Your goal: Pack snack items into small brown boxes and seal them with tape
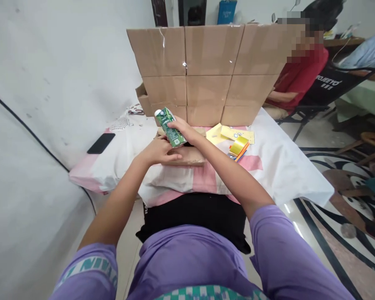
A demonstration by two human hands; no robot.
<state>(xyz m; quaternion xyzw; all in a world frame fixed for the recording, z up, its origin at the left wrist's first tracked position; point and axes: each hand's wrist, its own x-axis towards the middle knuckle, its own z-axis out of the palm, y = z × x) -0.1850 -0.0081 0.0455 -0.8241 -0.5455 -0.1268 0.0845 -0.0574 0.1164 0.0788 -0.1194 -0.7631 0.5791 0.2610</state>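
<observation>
My right hand (183, 128) is closed round a green drink carton (172, 130) with a white cap, holding it tilted above a small cardboard box (192, 156). My left hand (160, 151) lies over the left side of that box, just below the carton, its thumb stretched out along the near side. Some of the left fingers are hidden behind the carton, and I cannot tell whether they touch it. A dark gap in the box shows between the two hands.
Behind the box stands a tall panel of taped cardboard boxes (209, 52). Yellow paper (215, 134) and a tape dispenser (239, 146) lie to the right. A black phone (101, 143) is at the left. A person in a red top (306, 79) sits beyond the table.
</observation>
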